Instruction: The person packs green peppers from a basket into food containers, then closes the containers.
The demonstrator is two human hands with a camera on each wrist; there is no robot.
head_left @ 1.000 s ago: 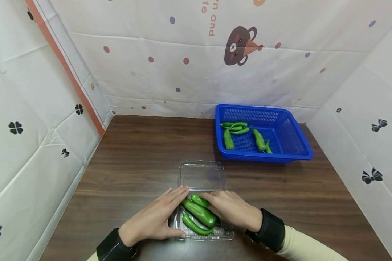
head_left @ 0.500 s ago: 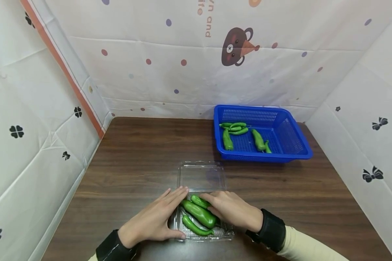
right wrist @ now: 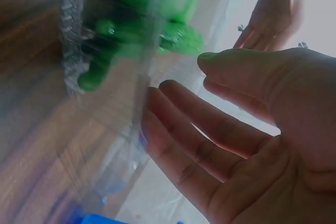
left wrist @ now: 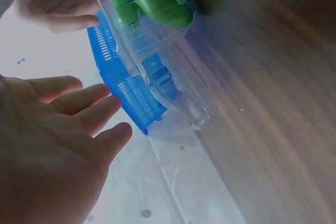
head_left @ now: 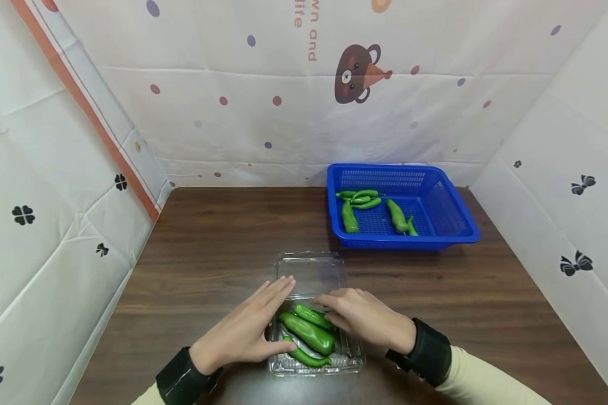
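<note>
A clear plastic clamshell box (head_left: 316, 370) lies with its lid (head_left: 311, 271) folded back, away from the person. Inside are a large green pepper (head_left: 310, 333), a slimmer green one (head_left: 312, 316) behind it and a curved green chili (head_left: 311, 358) in front. My left hand (head_left: 245, 329) hovers at the box's left side, fingers extended, its thumb overlapping the chili in the head view. At the right side my right hand (head_left: 367, 318) has loosely bent fingers beside the box wall; the right wrist view shows its fingertips (right wrist: 152, 100) right at that clear wall. Neither palm holds anything.
A blue perforated basket (head_left: 456, 233) with several green peppers (head_left: 396, 216) stands at the back right of the brown wooden table (head_left: 208, 242). White printed sheets (head_left: 223, 129) enclose the table at the back and both sides.
My left hand has lifted off the box edge, its thumb now over the chili. My right hand has drawn slightly rightward, uncovering more of the rear pepper. The head view has shifted a little.
</note>
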